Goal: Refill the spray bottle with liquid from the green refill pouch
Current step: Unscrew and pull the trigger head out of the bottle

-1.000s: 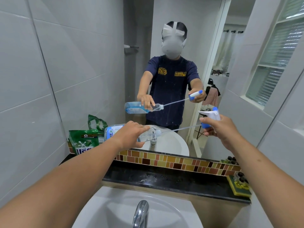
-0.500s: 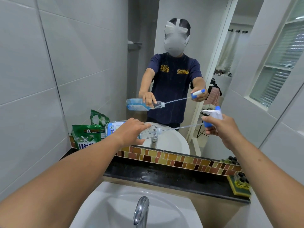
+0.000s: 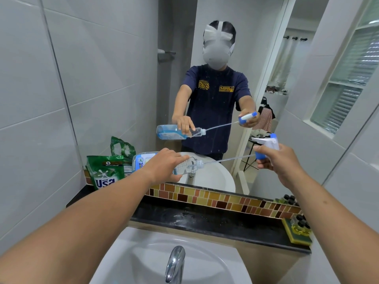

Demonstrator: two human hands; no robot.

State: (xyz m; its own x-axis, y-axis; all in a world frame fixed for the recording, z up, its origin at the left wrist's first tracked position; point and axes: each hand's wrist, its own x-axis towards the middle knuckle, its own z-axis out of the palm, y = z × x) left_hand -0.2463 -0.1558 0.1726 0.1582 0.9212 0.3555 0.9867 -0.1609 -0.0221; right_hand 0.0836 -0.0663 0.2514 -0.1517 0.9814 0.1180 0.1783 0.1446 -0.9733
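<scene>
My left hand (image 3: 164,167) grips a clear spray bottle (image 3: 186,166) lying on its side above the ledge, neck pointing right, with some blue liquid at its base end. My right hand (image 3: 272,158) holds the white and blue trigger head (image 3: 266,143), pulled out to the right. Its thin dip tube (image 3: 227,159) still reaches into the bottle's neck. The green refill pouch (image 3: 105,171) stands upright on the black ledge at the left, against the mirror, untouched.
A white basin (image 3: 205,263) with a chrome tap (image 3: 174,263) lies below my arms. The black ledge (image 3: 215,220) carries a yellow-green sponge (image 3: 297,232) with small dark bottles at the right. The mirror (image 3: 205,78) reflects a person and both hands.
The trigger head has drawn a little further right, away from the bottle, so more of the dip tube is out. The view has tilted down slightly.
</scene>
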